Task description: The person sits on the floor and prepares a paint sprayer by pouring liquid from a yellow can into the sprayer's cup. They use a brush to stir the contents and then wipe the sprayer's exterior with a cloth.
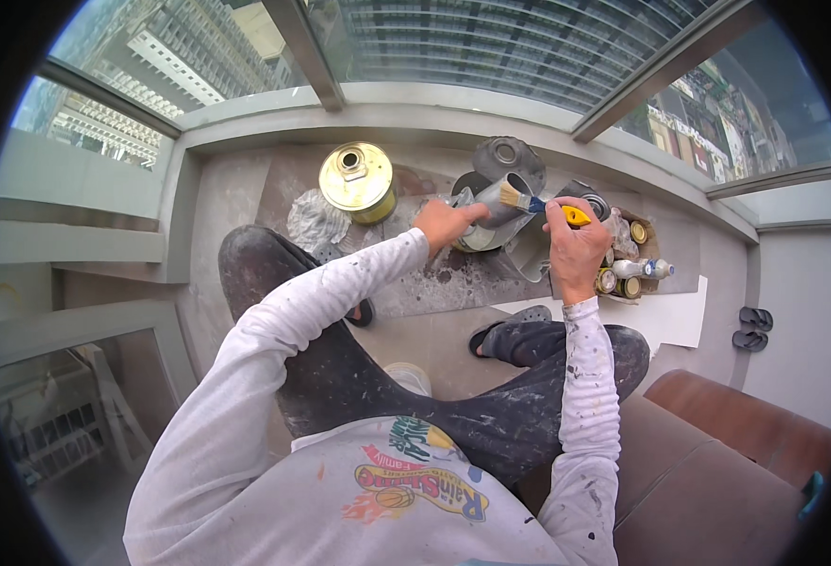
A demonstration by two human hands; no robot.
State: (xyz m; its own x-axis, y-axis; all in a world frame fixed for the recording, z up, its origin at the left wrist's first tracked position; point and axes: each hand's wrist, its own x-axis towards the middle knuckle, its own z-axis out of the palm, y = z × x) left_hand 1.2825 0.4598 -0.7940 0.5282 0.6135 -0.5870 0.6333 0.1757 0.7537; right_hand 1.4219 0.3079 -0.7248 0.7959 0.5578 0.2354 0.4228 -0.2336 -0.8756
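My right hand (578,243) grips a paintbrush (537,204) with a yellow handle, a blue band and pale bristles pointing left. The bristles lie at the rim of a tilted grey cylindrical piece (504,209). My left hand (446,226) is on the near left side of that piece, its fingers closed about it and one stretched along its side; the fingertips are partly hidden. Below the cylinder, a round container (478,241) shows in part. Other grey hollow parts (530,255) and a dark round piece (507,158) surround it.
Left of my hands stands a gold metal can (368,200) beside crumpled clear plastic (316,219). At right, a carton (649,229) holds bottles and small tins. A white sheet (681,316), slippers (751,328) and a brown couch (689,481) lie farther right. Windows rise beyond the low ledge (415,121).
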